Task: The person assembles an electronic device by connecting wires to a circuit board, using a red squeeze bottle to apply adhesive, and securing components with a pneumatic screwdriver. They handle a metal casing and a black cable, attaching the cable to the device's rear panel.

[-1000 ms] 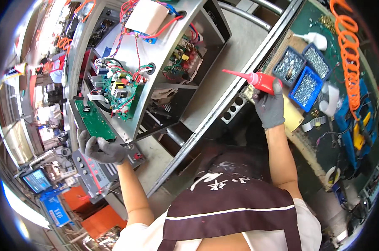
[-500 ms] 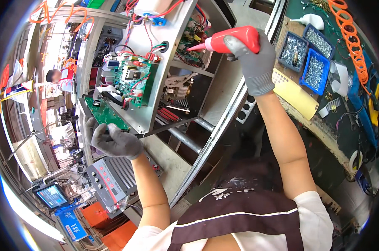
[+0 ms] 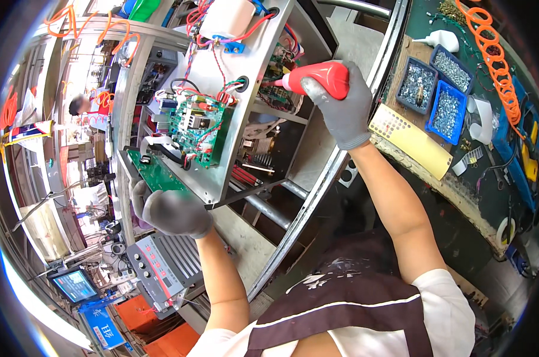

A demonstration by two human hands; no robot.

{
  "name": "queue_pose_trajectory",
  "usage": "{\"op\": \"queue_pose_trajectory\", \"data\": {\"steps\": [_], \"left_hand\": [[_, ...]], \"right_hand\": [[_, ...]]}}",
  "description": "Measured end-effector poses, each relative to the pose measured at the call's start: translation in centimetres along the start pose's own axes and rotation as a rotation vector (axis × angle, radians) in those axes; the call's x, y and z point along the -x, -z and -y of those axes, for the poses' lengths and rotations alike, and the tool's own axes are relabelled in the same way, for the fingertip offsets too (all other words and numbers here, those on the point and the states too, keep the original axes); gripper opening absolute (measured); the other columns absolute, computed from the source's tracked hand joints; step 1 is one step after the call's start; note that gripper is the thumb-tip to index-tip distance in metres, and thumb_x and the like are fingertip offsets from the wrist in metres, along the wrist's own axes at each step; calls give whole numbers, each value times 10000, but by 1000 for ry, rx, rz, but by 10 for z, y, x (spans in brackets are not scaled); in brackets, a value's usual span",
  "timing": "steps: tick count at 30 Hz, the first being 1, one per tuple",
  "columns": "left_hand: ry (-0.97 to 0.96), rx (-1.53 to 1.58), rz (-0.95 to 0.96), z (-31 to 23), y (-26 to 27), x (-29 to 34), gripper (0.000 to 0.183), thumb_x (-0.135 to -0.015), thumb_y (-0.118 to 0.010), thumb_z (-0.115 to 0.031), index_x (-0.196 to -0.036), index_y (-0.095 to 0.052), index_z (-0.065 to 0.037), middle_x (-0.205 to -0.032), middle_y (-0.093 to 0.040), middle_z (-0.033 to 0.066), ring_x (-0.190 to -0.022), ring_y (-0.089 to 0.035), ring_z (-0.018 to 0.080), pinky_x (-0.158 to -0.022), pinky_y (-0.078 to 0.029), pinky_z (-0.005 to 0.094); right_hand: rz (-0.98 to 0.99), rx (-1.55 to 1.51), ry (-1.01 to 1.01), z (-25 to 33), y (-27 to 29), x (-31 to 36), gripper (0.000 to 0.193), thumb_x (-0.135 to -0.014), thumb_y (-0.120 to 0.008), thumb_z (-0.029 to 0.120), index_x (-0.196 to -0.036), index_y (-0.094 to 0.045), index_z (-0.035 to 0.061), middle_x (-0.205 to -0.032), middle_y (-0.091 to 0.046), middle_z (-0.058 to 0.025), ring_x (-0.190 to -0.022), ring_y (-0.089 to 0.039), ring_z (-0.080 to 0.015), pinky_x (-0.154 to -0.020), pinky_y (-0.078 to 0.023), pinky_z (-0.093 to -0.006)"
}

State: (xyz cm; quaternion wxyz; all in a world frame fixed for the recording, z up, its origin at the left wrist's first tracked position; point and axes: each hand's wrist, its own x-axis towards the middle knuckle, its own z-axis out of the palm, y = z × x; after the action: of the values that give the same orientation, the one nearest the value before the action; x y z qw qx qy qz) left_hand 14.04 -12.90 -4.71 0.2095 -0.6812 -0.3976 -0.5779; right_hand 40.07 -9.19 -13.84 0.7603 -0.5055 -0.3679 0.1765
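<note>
White lettering marks the dark apron (image 3: 341, 288) at six o'clock and the blue sign (image 3: 102, 328) toward eight. The red bottle (image 3: 320, 79) is at one o'clock, long axis nearly level, nozzle pointing to nine, at the metal chassis (image 3: 241, 113). The gloved right hand (image 3: 347, 110) wraps it, forearm slanting toward eleven. The left hand (image 3: 177, 211), blurred, curls beside the green board (image 3: 156, 169); I can't tell whether it grips.

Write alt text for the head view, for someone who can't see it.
A gloved right hand holds a red squeeze bottle, its nozzle pointing toward the open side of a metal chassis. The gloved left hand is at the near end of a green circuit board; trays of small metal parts lie at right.
</note>
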Motion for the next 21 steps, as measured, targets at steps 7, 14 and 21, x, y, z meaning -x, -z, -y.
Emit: {"op": "queue_pose_trajectory", "data": {"steps": [7,14,21], "left_hand": [[-17,-11,-24,6,3,3,209,-686,-416,104,-850,-462,-18,-1141,-498,204,-1054,-503,267,-727,-458,279],[3,-11,12,6,6,3,239,-682,-411,64,-896,-461,-29,-1165,-455,198,-1083,-467,301,-906,-419,380],[15,-24,9,3,6,4,233,-693,-419,45,-906,-466,-37,-1163,-455,193,-1036,-492,284,-843,-458,344]], "right_hand": [[16,38,52,3,4,-4,406,-669,-801,222,-924,-556,26,-809,-628,-98,-717,-624,-193,-672,-507,-307],[13,63,53,-5,5,-2,415,-668,-802,231,-931,-550,33,-792,-625,-110,-711,-625,-204,-660,-505,-304],[24,92,98,-3,17,-3,391,-689,-785,229,-937,-558,30,-807,-627,-94,-667,-623,-182,-625,-512,-303]]}}
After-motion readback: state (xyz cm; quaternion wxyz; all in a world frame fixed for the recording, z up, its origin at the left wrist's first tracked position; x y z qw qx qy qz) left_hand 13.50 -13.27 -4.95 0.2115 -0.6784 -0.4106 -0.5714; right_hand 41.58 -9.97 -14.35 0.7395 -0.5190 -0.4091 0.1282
